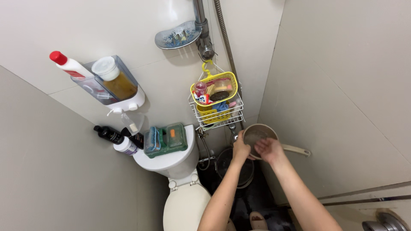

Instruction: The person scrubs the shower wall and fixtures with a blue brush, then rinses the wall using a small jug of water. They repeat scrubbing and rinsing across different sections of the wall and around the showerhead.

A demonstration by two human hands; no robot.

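Both hands, left (pixel 240 150) and right (pixel 268 149), grip a round dipper (pixel 258 133) beside the toilet (pixel 180 171)

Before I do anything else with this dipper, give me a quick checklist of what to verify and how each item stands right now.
1. Left hand grips the rim of the water dipper: ok.
2. Right hand is on the dipper's near edge, over the bowl: ok.
3. Dipper sits below the tap under the wire rack: ok.
4. Water running from the tap: cannot tell.
5. How full the dipper is: cannot tell, its inside only looks wet and greyish.
6. Dark bucket stands beneath the hands, beside the toilet: ok.
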